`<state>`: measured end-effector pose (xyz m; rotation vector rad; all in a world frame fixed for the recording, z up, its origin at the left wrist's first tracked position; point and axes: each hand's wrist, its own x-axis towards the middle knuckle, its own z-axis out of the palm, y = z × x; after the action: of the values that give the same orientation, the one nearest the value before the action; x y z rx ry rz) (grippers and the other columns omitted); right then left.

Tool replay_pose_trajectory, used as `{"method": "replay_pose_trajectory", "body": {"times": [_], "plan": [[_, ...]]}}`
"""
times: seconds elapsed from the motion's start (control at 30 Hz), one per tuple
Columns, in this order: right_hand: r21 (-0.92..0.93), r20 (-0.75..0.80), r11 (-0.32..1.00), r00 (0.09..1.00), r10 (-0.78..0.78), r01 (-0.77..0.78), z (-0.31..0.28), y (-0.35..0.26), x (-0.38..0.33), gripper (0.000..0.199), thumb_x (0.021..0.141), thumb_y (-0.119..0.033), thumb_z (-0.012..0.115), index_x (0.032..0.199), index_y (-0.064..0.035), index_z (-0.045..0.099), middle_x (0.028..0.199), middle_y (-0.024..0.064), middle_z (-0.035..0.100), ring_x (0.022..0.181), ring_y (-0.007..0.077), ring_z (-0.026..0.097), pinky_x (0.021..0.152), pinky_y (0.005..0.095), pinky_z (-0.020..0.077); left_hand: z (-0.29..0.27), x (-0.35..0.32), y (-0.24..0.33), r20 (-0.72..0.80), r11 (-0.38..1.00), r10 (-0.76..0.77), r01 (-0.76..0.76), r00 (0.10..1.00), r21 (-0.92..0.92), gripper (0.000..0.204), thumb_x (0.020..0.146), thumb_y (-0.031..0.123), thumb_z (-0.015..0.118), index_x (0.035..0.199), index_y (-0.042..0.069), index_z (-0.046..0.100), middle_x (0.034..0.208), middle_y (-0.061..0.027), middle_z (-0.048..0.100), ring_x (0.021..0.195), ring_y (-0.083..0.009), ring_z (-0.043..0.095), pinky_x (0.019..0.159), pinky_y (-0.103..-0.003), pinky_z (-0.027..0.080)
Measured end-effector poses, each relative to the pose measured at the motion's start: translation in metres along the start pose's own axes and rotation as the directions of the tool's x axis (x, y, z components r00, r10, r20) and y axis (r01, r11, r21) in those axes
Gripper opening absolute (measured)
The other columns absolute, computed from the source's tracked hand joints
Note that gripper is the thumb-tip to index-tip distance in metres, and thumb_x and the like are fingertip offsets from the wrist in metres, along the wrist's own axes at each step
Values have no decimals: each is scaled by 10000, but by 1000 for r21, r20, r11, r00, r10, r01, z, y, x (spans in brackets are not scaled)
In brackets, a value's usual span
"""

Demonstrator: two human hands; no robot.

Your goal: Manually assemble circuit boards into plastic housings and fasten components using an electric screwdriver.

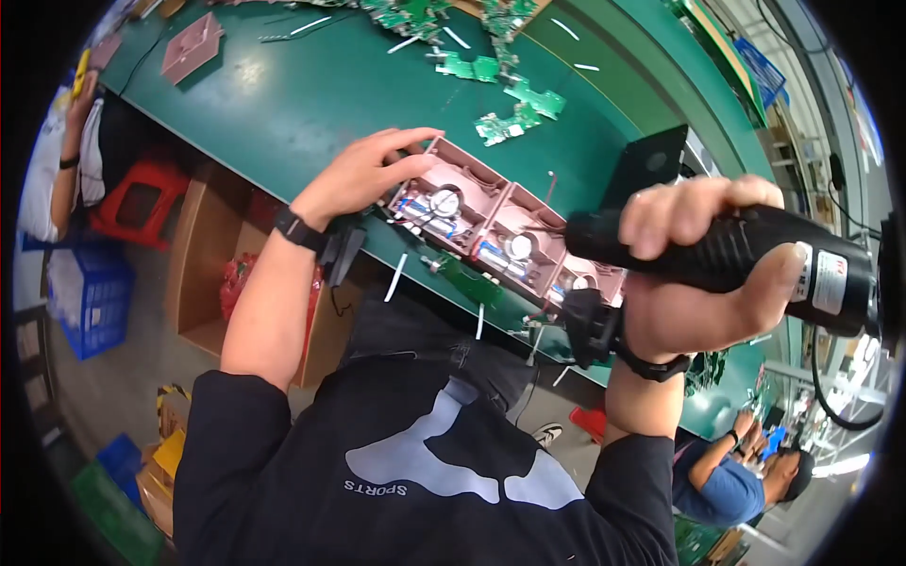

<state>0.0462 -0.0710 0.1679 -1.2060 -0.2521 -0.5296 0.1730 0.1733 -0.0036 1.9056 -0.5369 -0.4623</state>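
Observation:
A row of pink plastic housings (462,247) stands near the front edge of the green table, with wires, round white parts and silvery cylinders inside. My left hand (354,176) is at the far left corner of the leftmost one, its index finger stretched along the corner and its thumb over the rim. In my right hand (698,222) is a black power screwdriver (746,247), fingers wrapped round its body. Its nose points left over the housings; the tip blurs against them. My right forearm and wrist strap partly cover the rightmost housing.
Green circuit boards (519,108) and white strips lie on the table (311,104); another pink housing (192,47) sits far left. A cardboard box (203,255), a red stool (146,203) and a blue crate (94,297) stand at left. Other people work at far left and lower right.

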Motion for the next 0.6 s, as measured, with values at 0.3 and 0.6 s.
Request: {"method": "replay_pose_trajectory", "body": {"times": [0.3,0.6], "plan": [[-141,251,990,968,20,16,64,100,14,331,1005,-315,662,1093,-16,552,754,112,581,583,237,579,572,382,517,1,4,-26,6,995,59,-58,998,-83,484,997,416,695,1426,193,670,996,-73,694,832,-165,636,737,-318,514],[-145,225,986,968,114,-82,60,125,7,226,1010,-187,658,1076,-4,544,748,124,595,582,222,589,561,378,521,3,0,-17,-18,998,47,-48,999,-33,490,986,468,697,1407,217,682,861,-65,713,780,-182,647,718,-338,506]]}}
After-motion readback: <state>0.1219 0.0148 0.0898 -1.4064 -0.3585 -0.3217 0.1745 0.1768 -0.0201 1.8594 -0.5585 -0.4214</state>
